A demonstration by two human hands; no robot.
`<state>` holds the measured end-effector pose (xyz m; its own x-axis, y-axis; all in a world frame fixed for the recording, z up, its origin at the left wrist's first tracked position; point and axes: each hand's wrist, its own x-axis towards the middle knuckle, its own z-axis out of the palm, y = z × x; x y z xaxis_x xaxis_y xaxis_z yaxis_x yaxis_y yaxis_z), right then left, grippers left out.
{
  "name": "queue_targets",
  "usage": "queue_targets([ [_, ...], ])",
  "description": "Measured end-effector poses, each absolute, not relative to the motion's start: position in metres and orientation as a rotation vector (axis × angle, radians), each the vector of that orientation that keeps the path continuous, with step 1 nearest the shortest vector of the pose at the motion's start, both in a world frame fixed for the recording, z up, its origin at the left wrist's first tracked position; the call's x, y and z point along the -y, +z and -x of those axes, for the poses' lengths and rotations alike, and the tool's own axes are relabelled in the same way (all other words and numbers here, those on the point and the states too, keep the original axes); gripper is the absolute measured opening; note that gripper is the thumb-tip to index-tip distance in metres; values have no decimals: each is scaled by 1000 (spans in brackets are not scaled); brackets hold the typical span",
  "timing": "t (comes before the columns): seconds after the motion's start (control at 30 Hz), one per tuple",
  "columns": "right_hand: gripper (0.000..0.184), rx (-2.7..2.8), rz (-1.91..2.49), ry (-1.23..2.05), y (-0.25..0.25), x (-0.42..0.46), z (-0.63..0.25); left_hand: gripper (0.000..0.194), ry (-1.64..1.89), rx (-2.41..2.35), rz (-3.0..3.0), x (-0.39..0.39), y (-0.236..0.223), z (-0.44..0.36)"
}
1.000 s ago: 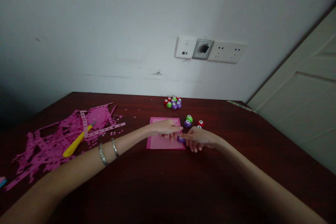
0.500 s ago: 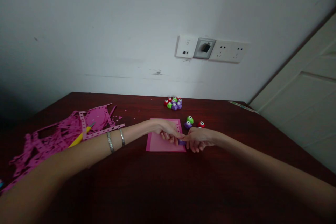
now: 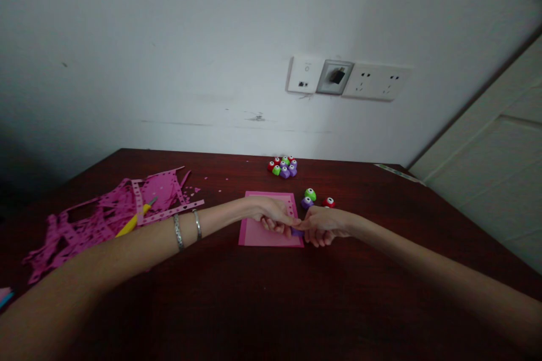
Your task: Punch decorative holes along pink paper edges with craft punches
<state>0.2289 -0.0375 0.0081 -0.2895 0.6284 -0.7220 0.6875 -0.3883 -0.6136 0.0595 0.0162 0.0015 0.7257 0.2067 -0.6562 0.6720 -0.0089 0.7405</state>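
Both of my hands meet at the right edge of a pink paper card [image 3: 265, 235] that has a darker pink border and a row of small holes near its right side. Between them sits a small purple craft punch [image 3: 298, 233], mostly covered by fingers. My left hand [image 3: 276, 216] lies over the card with its fingers curled and its thumb on the punch. My right hand [image 3: 324, 225] is closed around the punch from the other side, thumb tip against the left thumb. Just behind the right hand stand a green punch [image 3: 310, 194], another purple punch [image 3: 307, 203] and a red punch [image 3: 328, 202].
Several more coloured punches [image 3: 283, 168] cluster near the wall. Pink punched paper strips [image 3: 93, 217] heap at the left, with a yellow-handled tool [image 3: 134, 220] on them. Tiny paper bits [image 3: 192, 190] lie beside. A flat strip [image 3: 400, 174] rests at the back right of the table [image 3: 237, 304].
The view has shifted slightly, so everything sits a little further right. Both hands stay together at the card's right edge, around the purple punch.
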Motion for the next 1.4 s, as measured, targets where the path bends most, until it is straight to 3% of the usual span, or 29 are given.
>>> queue_targets([
  [0.23,53,-2008,-1978,-1454,14,54,-218,39,-177,-822,-1952,-12,8,-59],
  [0.37,44,-2255,-2104,-1207,13,67,-216,31,208,-771,-2352,-5,28,-49],
  [0.5,40,-2602,-2098,-847,27,78,-221,49,291,-699,-2603,0,38,-30],
  [0.6,26,-2735,-1988,-699,40,81,-226,72,151,-730,-2635,1,29,-20],
  [0.7,15,-2805,-1797,-710,42,80,-229,89,-49,-804,-2650,3,14,-15],
  [0.87,25,-2847,-1650,-717,25,74,-230,96,-200,-796,-2680,10,4,-16],
  [1.4,20,-2813,-1677,-780,10,65,-241,94,-303,-821,-2610,11,3,-15],
])
